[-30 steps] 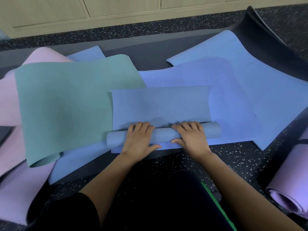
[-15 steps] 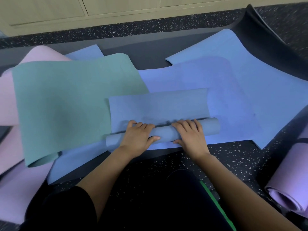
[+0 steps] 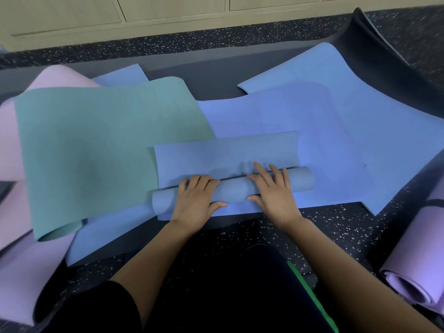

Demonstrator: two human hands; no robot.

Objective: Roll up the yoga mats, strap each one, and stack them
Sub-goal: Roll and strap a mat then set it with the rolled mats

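Note:
A grey-blue yoga mat lies across the pile in front of me, its near end wound into a roll and its flat part stretching away. My left hand grips the roll left of its middle, fingers curled over the top and thumb on the near side. My right hand presses on the roll's right half with straight fingers reaching past its far edge. A rolled purple mat with a dark strap round it lies at the right.
Unrolled mats overlap on the speckled floor: a teal mat at the left, blue mats beneath and to the right, a pink mat at the far left, a dark mat curling up at the back right. Cabinets line the far wall.
The roll has moved away from me and taken up more of the mat, so the flat part is shorter. My right fingers have stretched out over the roll.

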